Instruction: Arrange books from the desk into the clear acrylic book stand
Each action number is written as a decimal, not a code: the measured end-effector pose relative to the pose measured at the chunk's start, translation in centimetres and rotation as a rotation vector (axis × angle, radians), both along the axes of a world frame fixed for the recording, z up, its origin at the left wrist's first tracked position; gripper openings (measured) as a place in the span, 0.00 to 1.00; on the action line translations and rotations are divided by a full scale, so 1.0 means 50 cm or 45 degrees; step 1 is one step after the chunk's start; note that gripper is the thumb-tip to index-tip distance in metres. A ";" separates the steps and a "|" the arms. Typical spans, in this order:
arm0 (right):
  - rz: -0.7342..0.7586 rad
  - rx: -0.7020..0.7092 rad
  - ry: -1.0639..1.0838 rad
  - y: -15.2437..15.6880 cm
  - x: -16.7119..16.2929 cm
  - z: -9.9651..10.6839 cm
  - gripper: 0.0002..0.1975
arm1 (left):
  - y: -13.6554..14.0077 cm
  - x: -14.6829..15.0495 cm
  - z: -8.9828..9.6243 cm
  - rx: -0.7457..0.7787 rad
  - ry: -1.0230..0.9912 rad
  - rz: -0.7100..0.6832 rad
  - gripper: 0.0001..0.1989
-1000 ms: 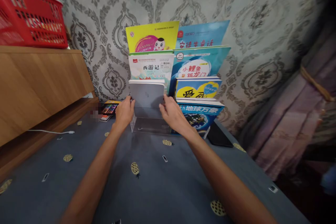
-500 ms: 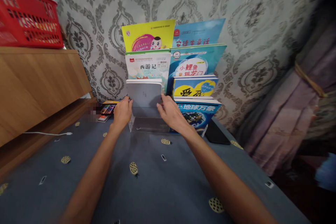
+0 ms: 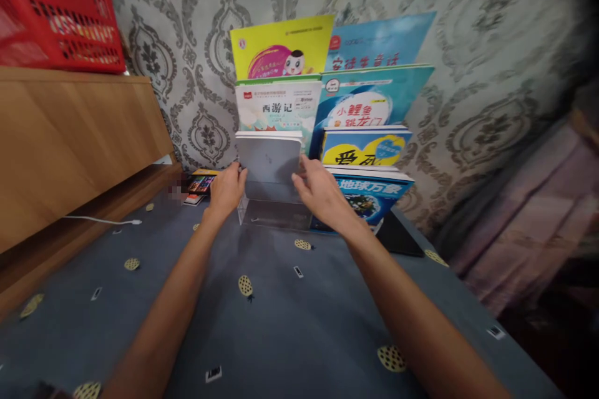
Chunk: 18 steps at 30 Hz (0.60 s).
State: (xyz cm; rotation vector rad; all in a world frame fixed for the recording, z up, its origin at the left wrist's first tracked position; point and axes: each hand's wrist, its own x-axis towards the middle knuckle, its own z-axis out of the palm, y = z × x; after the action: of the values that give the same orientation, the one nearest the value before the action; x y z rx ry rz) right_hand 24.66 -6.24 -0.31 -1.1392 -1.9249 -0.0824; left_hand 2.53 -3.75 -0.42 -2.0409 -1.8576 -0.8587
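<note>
A plain grey book (image 3: 271, 159) stands upright in the front left tier of a clear plastic book rack (image 3: 276, 215). My left hand (image 3: 228, 190) is closed at the book's left edge. At the opposite edge is my right hand (image 3: 322, 193), its fingers curled against the side, the thumb toward the front. Behind the grey book are a pale book with a red label (image 3: 281, 103) and a yellow book (image 3: 285, 43). Right of it, blue books rise in tiers, among them an earth-cover book (image 3: 369, 196) and a teal book (image 3: 369, 96).
A red basket (image 3: 70, 19) sits on the wooden cabinet (image 3: 88, 131) at left. Beside the rack are a small stack with a dark, colourful cover (image 3: 201, 184) and a flat black object (image 3: 400, 237). A white cable (image 3: 103, 221) lies on the pineapple-print cloth (image 3: 276, 336). A curtain (image 3: 524, 218) hangs at right.
The camera view has shifted, so the rack and both hands appear farther right and slightly higher. Both hands stay at the grey book's sides, and the book shows no clear movement in the rack.
</note>
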 end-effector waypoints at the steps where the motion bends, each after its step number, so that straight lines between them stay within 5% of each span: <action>1: -0.003 0.010 0.014 -0.003 0.001 0.003 0.26 | -0.001 -0.001 -0.001 0.003 -0.013 -0.008 0.16; 7: -0.037 0.173 0.203 -0.052 -0.009 0.047 0.19 | 0.013 -0.035 -0.003 0.028 -0.055 -0.130 0.18; 11: 0.031 0.156 0.324 -0.103 -0.032 0.077 0.13 | 0.037 -0.080 -0.027 -0.035 -0.036 -0.008 0.18; 18: 0.341 -0.043 -0.265 -0.129 -0.061 0.077 0.16 | 0.066 -0.163 -0.143 -0.233 0.013 0.224 0.24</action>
State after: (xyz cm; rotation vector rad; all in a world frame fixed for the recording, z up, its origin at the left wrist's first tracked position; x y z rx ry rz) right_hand 21.59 -12.67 3.53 -0.9137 -2.2552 -0.0235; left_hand -5.62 -0.46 -7.58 -1.9390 -2.1418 -0.6535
